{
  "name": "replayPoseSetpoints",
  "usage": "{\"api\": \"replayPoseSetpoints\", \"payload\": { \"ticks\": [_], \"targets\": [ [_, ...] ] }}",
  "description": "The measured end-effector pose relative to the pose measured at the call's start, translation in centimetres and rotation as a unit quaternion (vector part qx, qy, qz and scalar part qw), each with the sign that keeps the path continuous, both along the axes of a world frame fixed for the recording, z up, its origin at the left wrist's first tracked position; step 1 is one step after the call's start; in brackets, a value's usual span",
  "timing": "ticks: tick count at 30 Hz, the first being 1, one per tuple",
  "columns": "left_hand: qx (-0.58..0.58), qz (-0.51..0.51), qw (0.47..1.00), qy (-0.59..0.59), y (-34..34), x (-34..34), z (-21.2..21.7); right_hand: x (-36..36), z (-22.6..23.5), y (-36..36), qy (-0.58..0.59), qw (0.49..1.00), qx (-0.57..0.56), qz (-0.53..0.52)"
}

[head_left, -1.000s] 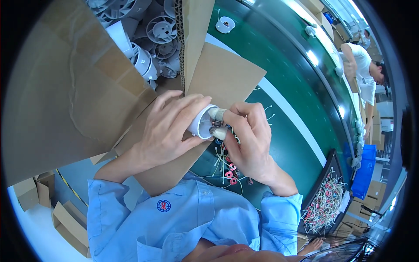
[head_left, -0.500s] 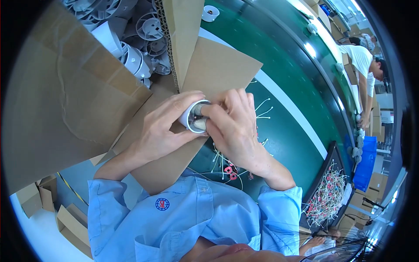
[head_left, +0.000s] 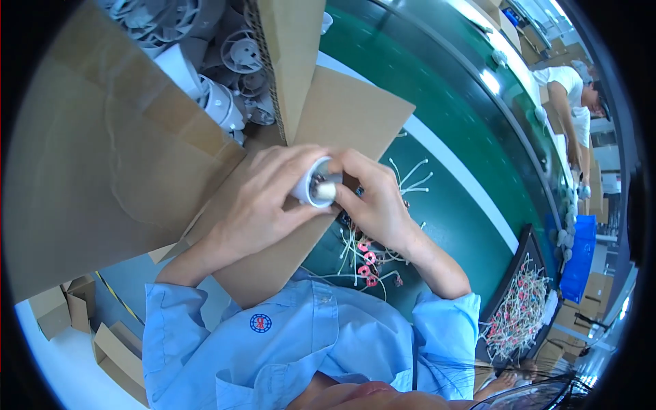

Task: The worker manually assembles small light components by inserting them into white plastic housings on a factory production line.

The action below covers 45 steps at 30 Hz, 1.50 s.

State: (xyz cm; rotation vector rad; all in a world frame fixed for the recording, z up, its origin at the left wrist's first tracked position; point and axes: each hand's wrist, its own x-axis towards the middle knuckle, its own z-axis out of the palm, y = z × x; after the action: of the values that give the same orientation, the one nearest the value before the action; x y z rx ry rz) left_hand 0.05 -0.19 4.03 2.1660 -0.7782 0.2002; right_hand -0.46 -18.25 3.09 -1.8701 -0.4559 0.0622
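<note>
Left hand (head_left: pixel 263 205): curled around white cylindrical plastic housing (head_left: pixel 313 183), open end up. Right hand (head_left: pixel 374 201): fingertips pinched on small part at housing mouth; part too small to identify. Housing above cardboard flap (head_left: pixel 355 119), just right of cardboard box (head_left: pixel 116 164) filled with white plastic parts (head_left: pixel 219 102). Wire leads with red rings (head_left: pixel 367 263) below housing, on green conveyor belt (head_left: pixel 465 157).

Right hand (head_left: pixel 374 205) hides most of the white housing (head_left: pixel 311 183); insert indistinct
</note>
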Motion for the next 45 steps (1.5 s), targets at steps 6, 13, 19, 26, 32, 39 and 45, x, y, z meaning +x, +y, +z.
{"api": "replayPoseSetpoints", "payload": {
  "ticks": [6,13,19,26,32,39,45],
  "targets": [
    [0.099,0.137,0.955,-0.246,2.1,0.1,2.5,2.3,-1.9,-7.8,-0.02,0.981,0.072,-0.181],
    [0.411,0.262,0.785,-0.383,-0.7,5.0,4.9,9.0,-10.9,-18.9,-0.028,0.896,-0.171,-0.41],
    [0.463,0.283,0.754,-0.37,-0.6,5.4,4.4,9.9,-11.5,-17.9,-0.297,0.828,-0.268,-0.394],
    [0.448,0.281,0.744,-0.408,-0.5,5.5,4.2,2.7,-5.4,-10.3,-0.035,0.971,-0.177,-0.157],
    [0.457,0.279,0.735,-0.416,-0.7,5.6,4.3,0.8,-2.8,-9.2,0.167,0.957,-0.237,-0.013],
    [0.459,0.276,0.744,-0.4,-0.4,5.8,4.1,0.2,-5.1,-8.8,0.122,0.968,-0.21,-0.063],
    [0.47,0.23,0.762,-0.381,0.5,5.0,2.4,-0.7,-4.9,-8.6,-0.05,0.961,-0.258,-0.084]
  ]
}}
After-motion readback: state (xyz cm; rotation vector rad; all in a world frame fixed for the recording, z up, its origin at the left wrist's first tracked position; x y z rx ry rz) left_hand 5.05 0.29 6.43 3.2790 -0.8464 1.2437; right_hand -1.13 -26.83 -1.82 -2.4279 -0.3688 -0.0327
